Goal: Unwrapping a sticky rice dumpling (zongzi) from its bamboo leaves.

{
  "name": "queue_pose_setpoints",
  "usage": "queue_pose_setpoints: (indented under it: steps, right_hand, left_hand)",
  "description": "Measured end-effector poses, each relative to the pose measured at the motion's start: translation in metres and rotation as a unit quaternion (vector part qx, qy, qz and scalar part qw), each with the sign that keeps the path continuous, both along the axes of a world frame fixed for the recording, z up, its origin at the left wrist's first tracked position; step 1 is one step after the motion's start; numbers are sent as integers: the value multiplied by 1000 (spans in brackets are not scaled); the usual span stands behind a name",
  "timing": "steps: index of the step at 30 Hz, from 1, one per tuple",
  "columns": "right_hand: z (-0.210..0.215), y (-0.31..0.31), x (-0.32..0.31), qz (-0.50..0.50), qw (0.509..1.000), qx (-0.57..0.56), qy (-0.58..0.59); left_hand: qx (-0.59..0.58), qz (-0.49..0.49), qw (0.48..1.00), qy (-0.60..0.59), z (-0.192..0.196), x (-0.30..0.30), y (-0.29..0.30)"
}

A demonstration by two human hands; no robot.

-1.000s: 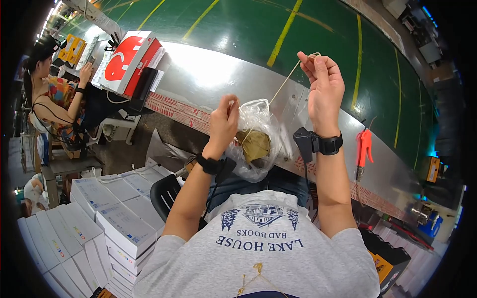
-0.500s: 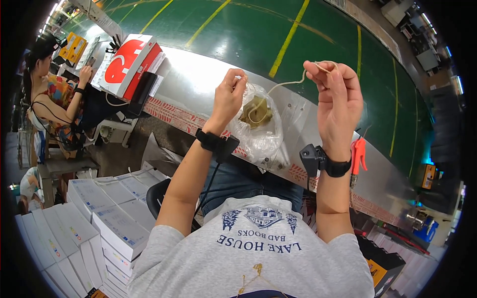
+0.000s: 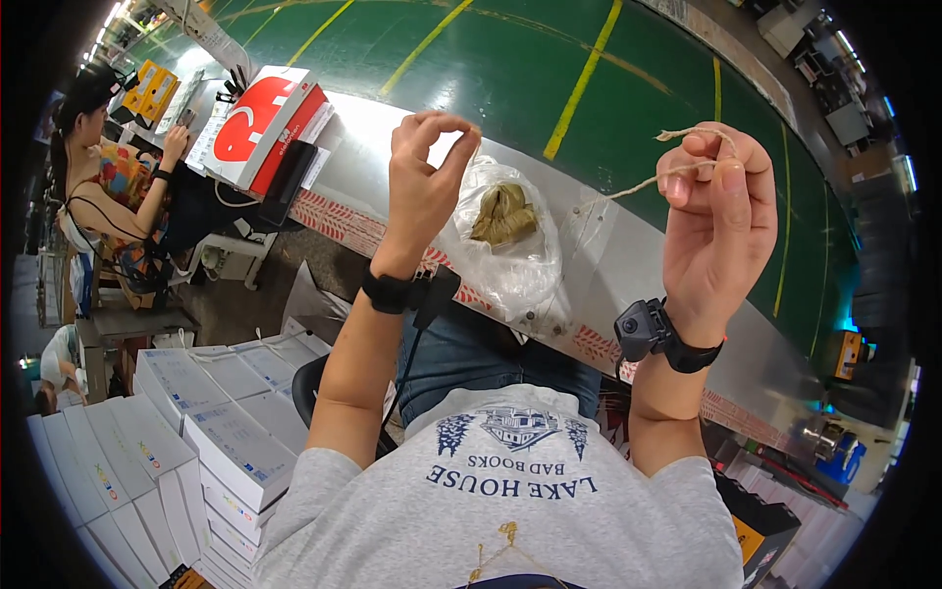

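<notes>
My left hand [image 3: 424, 177] is raised to the left of the clear plastic bag [image 3: 510, 280], thumb and forefinger pinched together. A short pale strand of cord shows at those fingertips. To the right, my right hand [image 3: 724, 221] is closed on a beige cord [image 3: 643, 184], with a frayed end sticking out past the fingers. From this hand the cord slopes down left toward the bag and droops over the metal table. Inside the bag's open mouth lies an olive-green crumpled bundle [image 3: 503, 216]. The bag rests on the table in front of me; neither hand touches it.
The metal table [image 3: 363, 137] borders a green surface with yellow lines [image 3: 481, 98]. A red-and-white box [image 3: 265, 128] stands at the left, near a seated person [image 3: 113, 187]. White boxes [image 3: 235, 432] are stacked at lower left. Black wrist devices with cables sit on both forearms.
My right hand has moved right and nearer, pulling the cord; the loop over the olive-green bundle is gone. My left hand has shifted left and up. My right wrist now mostly hides a red-orange tool.
</notes>
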State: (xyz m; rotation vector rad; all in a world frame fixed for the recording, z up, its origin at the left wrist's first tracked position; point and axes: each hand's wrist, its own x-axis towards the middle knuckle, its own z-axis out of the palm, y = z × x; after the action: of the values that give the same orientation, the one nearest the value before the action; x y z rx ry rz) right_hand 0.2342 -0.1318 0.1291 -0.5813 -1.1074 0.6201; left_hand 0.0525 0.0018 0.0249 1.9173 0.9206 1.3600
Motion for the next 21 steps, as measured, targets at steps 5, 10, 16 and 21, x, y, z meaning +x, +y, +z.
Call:
queue_pose_setpoints:
  steps: [5, 10, 16, 21]
  right_hand:
    - [3, 3, -10, -11, 994, -77, -83]
    - [-1, 9, -28, 35, 967, -117, -225]
    - [0, 2, -47, -11, 966, -172, -192]
    - [-4, 5, -63, -27, 967, -161, -195]
  left_hand:
    - [22, -114, 983, -141, 62, 7, -19]
    - [51, -144, 982, -113, 92, 1, -45]
    - [9, -246, 962, -115, 77, -19, -53]
    - [-217, -297, 909, -198, 62, -33, -78]
